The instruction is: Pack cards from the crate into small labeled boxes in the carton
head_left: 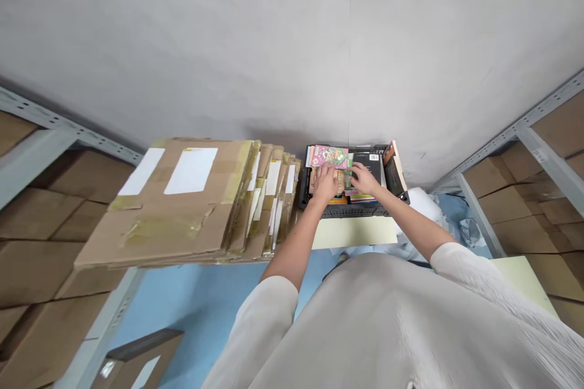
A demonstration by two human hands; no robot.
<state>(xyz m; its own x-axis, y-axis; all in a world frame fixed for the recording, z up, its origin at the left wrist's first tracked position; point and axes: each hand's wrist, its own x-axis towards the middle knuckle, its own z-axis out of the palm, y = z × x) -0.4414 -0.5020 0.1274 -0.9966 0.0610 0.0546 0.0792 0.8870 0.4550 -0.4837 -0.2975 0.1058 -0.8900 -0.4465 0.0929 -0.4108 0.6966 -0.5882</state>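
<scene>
So a pink paper booklet with a colourful illustrated cover [331,156] is lying face-up in a black plastic crate [356,211], left of a black-covered book with a white barcode patch [366,165]. Some dark, pale-edged book [394,175] is kinda leaning at the right end.

Bright, diffuse light leaves a soft shadow [274,132] on the wall [255,30]; edges look stretched.

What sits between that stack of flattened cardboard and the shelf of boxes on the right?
In the head view, a black crate holding books stands between them, with white plastic to its right.
</scene>
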